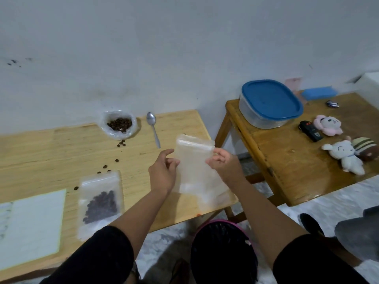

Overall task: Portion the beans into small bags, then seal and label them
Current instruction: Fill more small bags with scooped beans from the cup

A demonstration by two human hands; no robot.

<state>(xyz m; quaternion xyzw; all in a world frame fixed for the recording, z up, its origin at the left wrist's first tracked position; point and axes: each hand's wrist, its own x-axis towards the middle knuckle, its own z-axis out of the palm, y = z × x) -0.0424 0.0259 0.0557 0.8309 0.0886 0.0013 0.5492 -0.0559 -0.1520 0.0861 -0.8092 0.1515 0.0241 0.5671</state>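
An empty clear zip bag (193, 160) is held upright above the light wooden table (41, 152). My left hand (164, 173) pinches its left edge and my right hand (222, 161) pinches its right edge just under the zip strip. A second zip bag (100, 201) with dark beans inside lies flat on the table to the left. At the back, an open plastic bag of beans (119, 125) stands beside a metal spoon (153, 129). Several loose beans (121, 143) are scattered on the tabletop.
A white label sheet (34, 224) lies at the table's front left. A darker side table (287, 156) to the right carries a blue-lidded container (269, 103), plush toys (346, 157), a black remote and a blue sponge. A dark basket (223, 249) stands on the floor.
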